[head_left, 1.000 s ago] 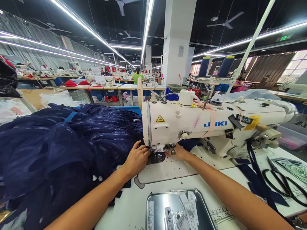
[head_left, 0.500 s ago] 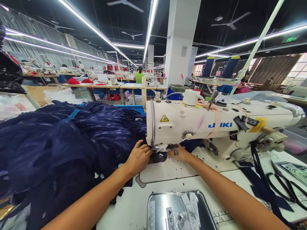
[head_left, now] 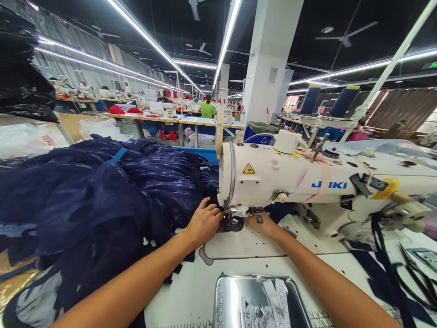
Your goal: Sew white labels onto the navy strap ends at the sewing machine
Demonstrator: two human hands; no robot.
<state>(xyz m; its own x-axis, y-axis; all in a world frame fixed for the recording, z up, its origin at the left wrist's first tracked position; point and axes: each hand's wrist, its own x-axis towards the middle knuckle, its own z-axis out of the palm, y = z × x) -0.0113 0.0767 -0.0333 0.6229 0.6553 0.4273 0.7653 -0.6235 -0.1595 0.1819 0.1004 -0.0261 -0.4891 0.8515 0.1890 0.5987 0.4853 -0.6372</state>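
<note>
Both hands flank the needle: left hand (head_left: 204,223) lies flat, fingers spread, on the fabric (head_left: 102,200) (navy); right hand (head_left: 262,224) sits under the machine (head_left: 307,182), its grip hidden.

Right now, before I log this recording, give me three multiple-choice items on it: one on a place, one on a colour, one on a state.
1. Where does the left hand rest?
A. on the navy fabric beside the needle
B. in the metal tray
C. on the thread cones

2. What colour is the sewing machine?
A. green
B. off-white
C. red

3. How is the right hand placed?
A. raised in the air
B. holding the scissors
C. low on the machine bed, under the head

Answers: 1 A, its fingers lie on the cloth left of the presser foot; 2 B, the body is pale with blue lettering; 3 C, it sits under the machine head, partly hidden.
</note>
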